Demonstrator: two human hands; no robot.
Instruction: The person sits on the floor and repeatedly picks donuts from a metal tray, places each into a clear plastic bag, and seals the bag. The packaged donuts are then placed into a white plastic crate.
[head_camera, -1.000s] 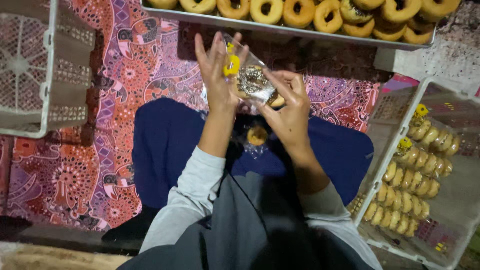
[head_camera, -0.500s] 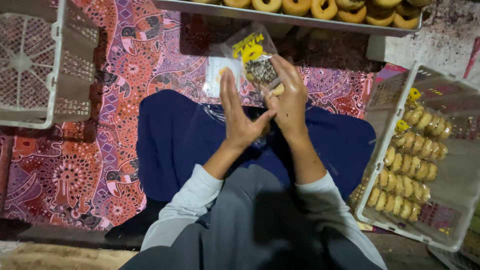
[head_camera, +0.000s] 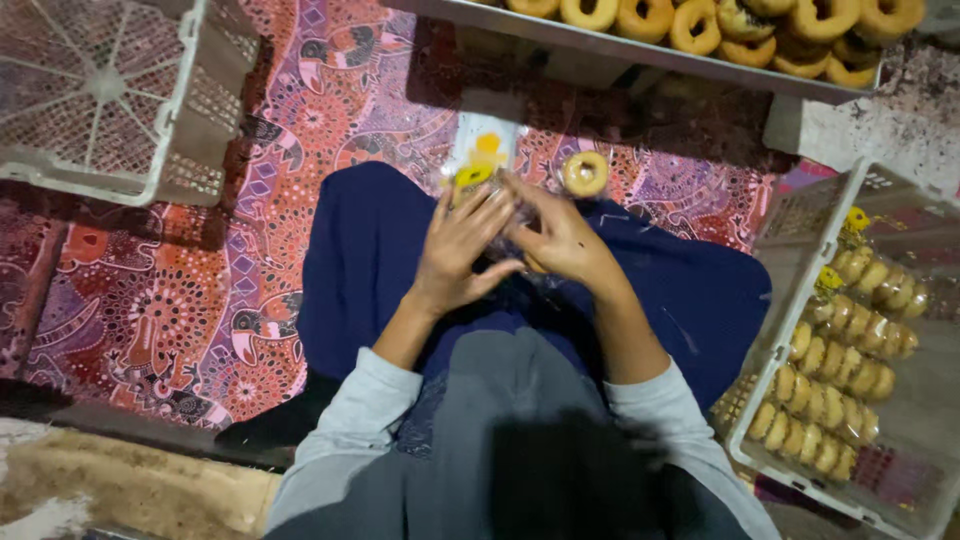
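step: packing doughnuts | left hand (head_camera: 462, 250) and right hand (head_camera: 560, 240) fingers clamped on clear bag (head_camera: 500, 215) over lap | loose doughnut (head_camera: 585, 173) lay near | next: likely firm pinch at bag mouth

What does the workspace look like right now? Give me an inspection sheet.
Surface: patterned red and purple mat; the person sits on it, dark blue cloth over the lap.
Job's things: clear plastic packet with a yellow patch, pressed between both hands.
Clutter: one loose doughnut beyond the hands; stack of flat packets beside it.
Hands: left hand and right hand both on the packet, fingers meeting.
Cables: nothing seen.
Surroundings: metal tray of doughnuts ahead; upturned white lattice crate to the left; white crate of bagged doughnuts to the right.
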